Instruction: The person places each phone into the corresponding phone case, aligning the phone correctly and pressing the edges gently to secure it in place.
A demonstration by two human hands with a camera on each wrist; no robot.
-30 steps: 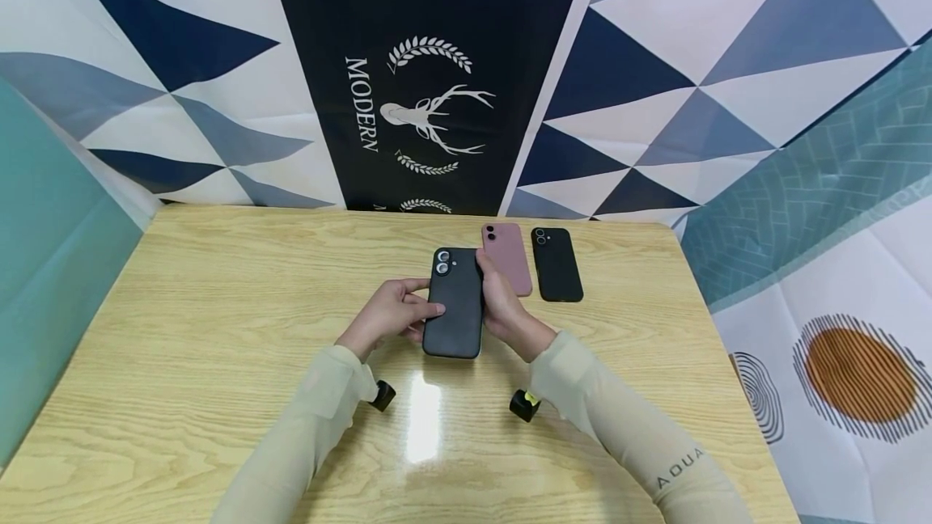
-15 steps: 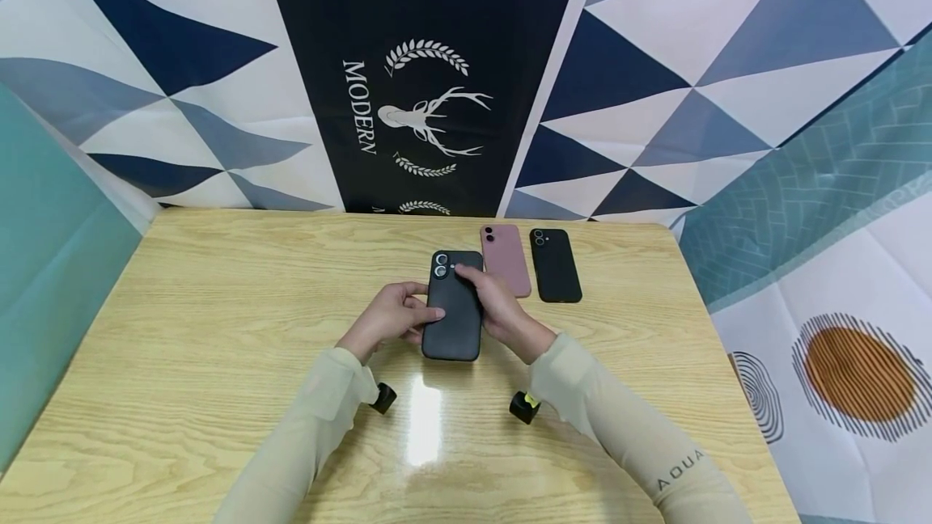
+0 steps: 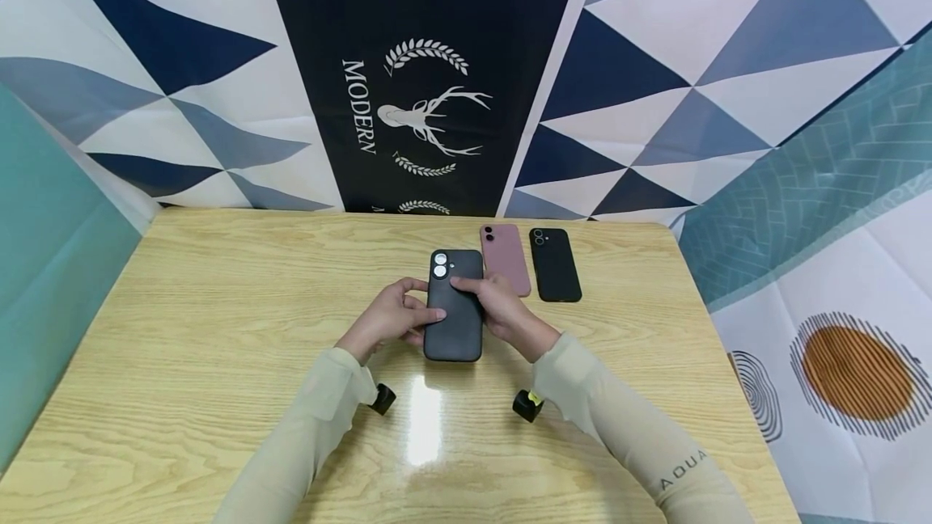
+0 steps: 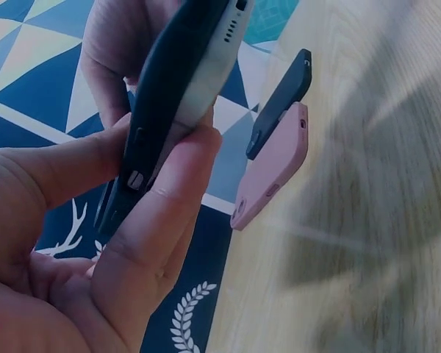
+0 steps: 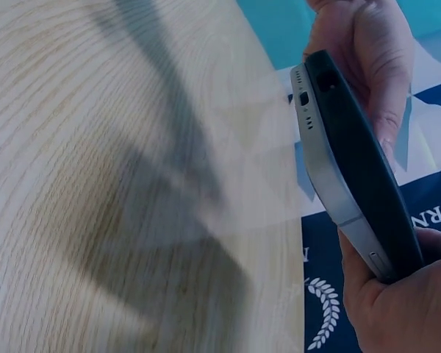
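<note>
In the head view a black phone case (image 3: 459, 330), back upward, is held above the table between both hands. A silver-edged phone (image 5: 327, 173) lies against its underside in the right wrist view. Toward the charging-port end the two stand apart in a wedge, and at the camera end they sit close together. My left hand (image 3: 396, 315) pinches the left side, thumb on the case's back and fingers beneath. From the right, my right hand (image 3: 504, 307) grips the other side, its thumb across the back just below the camera openings.
A pink phone case (image 3: 507, 257) and a second black phone case (image 3: 556, 265) lie side by side on the wooden table (image 3: 255, 306), beyond the right hand. Patterned cloth (image 3: 619, 63) hangs behind the table's far edge.
My right thumb has moved from the case's right edge onto its back, then slid slightly down from the camera openings. The left hand has kept its hold.
</note>
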